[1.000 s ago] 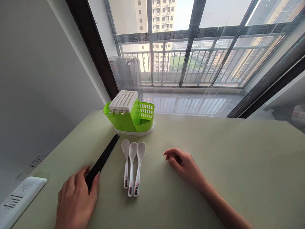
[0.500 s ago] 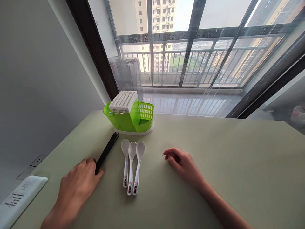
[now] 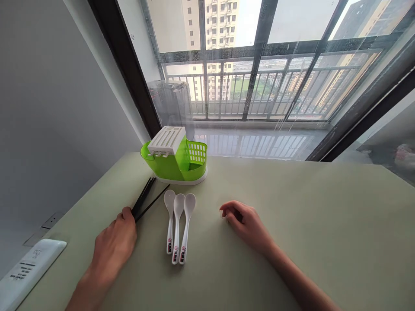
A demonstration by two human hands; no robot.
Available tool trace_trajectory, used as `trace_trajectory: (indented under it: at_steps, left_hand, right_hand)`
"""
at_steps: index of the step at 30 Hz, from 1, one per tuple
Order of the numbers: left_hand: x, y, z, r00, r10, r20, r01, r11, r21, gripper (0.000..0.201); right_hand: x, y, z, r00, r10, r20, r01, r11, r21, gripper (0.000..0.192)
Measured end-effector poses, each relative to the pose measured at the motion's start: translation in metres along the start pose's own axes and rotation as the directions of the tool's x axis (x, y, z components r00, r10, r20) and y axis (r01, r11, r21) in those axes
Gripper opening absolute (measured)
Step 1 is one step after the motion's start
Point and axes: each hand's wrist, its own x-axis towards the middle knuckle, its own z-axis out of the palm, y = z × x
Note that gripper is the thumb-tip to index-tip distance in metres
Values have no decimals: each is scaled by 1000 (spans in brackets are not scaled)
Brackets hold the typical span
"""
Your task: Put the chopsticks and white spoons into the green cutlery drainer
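Observation:
My left hand (image 3: 115, 244) rests on the pale green table (image 3: 292, 207) with its fingers closed over the near ends of a bundle of black chopsticks (image 3: 145, 199). The sticks fan out toward a green cutlery holder (image 3: 177, 157) with a white slotted lid. Three white spoons (image 3: 177, 226) lie side by side just right of my left hand. To the right of the spoons, my right hand (image 3: 244, 224) lies loosely curled on the table and holds nothing.
A white power strip (image 3: 27, 270) lies at the table's near left corner. A grey wall with sockets stands at the left. Behind the table is a large window with a dark frame and a balcony railing.
My left hand has slid forward along the chopsticks toward the holder. The sticks have moved up the table and splayed apart at their far ends. The right hand has barely moved.

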Motion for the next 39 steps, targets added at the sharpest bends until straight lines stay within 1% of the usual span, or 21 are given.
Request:
trace_trajectory:
  at_steps: [3,7,9,11,12,13,15,17,19,21,22,23,25,26,28,29,31,33,35,37,39]
  left_hand:
    - [-4,-3,0,1000,-9,27,11,996,-84,35]
    - [-18,-7,-2,999,-41,-25,34,969,-245,34]
    - [-24,-8,-1,991,-119,-53,99,953,-288,36]
    - [-29,-9,2,974,-217,-63,183,921,-345,34]
    - [-32,-8,4,966,-253,-59,209,892,-401,32]
    - [-35,-7,6,965,-260,-46,207,853,-480,30]
    - [-43,0,8,983,-183,-8,130,728,-673,33]
    - [-52,12,9,999,-39,33,49,555,-831,47]
    - [-62,30,8,988,129,85,27,395,-918,57]
    - [-70,52,8,947,290,138,62,258,-964,58]
    - [-74,63,9,914,366,176,103,209,-972,59]
    - [-77,74,10,881,425,209,148,173,-974,60]
    - [-81,94,13,831,512,217,193,101,-976,60]
    - [-83,103,14,809,548,212,199,83,-976,58]
    - [-85,119,16,778,596,199,172,102,-980,53]
    - [-85,125,16,775,604,187,136,130,-982,49]
    - [-85,134,16,787,596,162,43,208,-977,43]
    - [-86,140,14,800,581,150,-31,291,-956,38]
    - [-87,144,11,802,574,164,-79,376,-923,36]
    - [-89,147,6,807,565,169,-135,456,-879,36]
    - [-92,151,1,820,547,168,-206,555,-806,34]
  right_hand:
    - [0,-1,-1,1000,1,0,-1,1000,-1,22]
    - [1,-2,0,1000,5,-5,-5,1000,5,23]
    - [1,-3,0,1000,6,-4,-6,1000,11,23]
    - [1,-3,0,1000,2,-6,-2,1000,13,23]
    - [1,-3,0,1000,1,-8,-1,1000,14,23]
    - [1,-2,1,1000,0,-10,0,1000,14,23]
    - [0,-2,0,1000,8,-10,-7,1000,22,22]
    - [0,-3,-1,1000,27,-5,-27,998,65,20]
    - [1,-4,-3,999,51,-9,-49,986,162,20]
    - [2,-4,-6,997,68,-32,-55,951,303,27]
    - [3,-4,-8,996,73,-48,-49,922,385,32]
    - [4,-3,-10,995,77,-63,-38,882,470,37]
    - [6,0,-13,993,83,-86,-12,785,620,44]
    - [7,1,-15,992,87,-94,-1,740,673,47]
    - [8,4,-16,990,101,-102,4,693,721,49]
    - [8,4,-16,989,111,-102,-4,694,720,49]
    - [7,4,-15,986,130,-106,-27,744,667,48]
    - [7,3,-12,982,137,-134,-41,831,555,45]
    - [6,3,-9,976,131,-175,-44,902,430,41]
    - [6,4,-7,971,124,-204,-49,941,336,37]
    - [5,5,-4,970,114,-214,-56,964,261,33]
